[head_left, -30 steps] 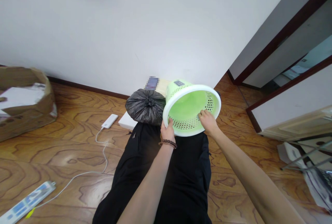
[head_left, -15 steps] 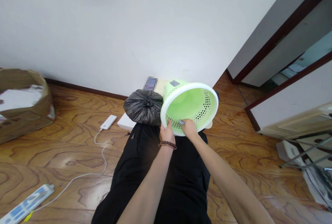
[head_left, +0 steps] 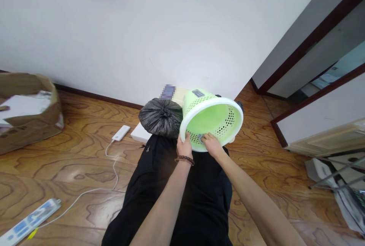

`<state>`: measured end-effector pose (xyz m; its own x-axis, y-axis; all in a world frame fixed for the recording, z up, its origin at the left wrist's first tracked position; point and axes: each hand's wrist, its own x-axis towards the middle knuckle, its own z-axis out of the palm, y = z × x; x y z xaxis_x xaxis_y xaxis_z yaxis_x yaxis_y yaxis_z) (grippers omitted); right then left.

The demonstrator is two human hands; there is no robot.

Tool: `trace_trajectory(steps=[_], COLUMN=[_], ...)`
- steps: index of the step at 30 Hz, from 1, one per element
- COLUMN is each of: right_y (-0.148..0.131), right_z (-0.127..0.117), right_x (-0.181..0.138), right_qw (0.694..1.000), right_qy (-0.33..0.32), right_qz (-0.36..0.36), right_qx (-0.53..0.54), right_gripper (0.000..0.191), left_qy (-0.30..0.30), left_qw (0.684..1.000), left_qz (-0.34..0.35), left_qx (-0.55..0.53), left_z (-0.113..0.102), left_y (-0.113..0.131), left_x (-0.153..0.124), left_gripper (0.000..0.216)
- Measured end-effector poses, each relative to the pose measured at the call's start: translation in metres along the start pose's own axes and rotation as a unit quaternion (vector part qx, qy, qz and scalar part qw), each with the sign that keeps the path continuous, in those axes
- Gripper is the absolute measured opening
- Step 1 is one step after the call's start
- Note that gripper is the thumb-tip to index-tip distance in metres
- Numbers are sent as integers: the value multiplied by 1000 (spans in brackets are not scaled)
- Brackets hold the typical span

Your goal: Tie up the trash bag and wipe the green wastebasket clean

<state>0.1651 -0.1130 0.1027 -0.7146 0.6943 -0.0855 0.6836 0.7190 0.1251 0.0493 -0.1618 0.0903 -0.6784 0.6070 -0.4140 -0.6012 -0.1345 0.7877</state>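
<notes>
Mid-frame, my left hand (head_left: 184, 148) grips the round pale-green plastic basket (head_left: 211, 118) — light, stiff, I'd judge, best held by its white rim (head_left: 183, 123) — my right hand (head_left: 212, 144) pinching a grey wad (head_left: 201, 138).

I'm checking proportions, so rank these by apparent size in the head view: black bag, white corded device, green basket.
1. Green basket
2. Black bag
3. White corded device
</notes>
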Motion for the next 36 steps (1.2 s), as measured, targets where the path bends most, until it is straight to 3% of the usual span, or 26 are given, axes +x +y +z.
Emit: trace_trajectory(steps=[7,12,21,26,29,32,36], right_y=[55,66,37,34,26,4,-33], right_z=[-9,-20,1,-2,-5,-7,-8], right_x=[-10,-8,-2,0,5,16,29], right_qw=[993,990,987,987,974,948,942], right_qy=[-11,28,-6,-7,-17,-46,-4], right_qz=[3,46,143,160,219,276,236], right_qx=[-119,-128,-70,-21,49,151,240], right_gripper=[24,25,23,27,32,33,31], left_qy=[-12,-3,-16,-25,-31,-40,-33], left_qw=[999,1000,999,999,999,999,999], left_qz=[17,9,27,28,25,25,30], left_qx=[29,15,33,19,3,-19,-20], left_z=[-1,0,-3,-2,1,3,2], left_y=[-2,0,-1,-1,-4,-8,-13], left_x=[1,1,2,4,3,3,9], left_gripper=[37,36,39,39,38,38,39])
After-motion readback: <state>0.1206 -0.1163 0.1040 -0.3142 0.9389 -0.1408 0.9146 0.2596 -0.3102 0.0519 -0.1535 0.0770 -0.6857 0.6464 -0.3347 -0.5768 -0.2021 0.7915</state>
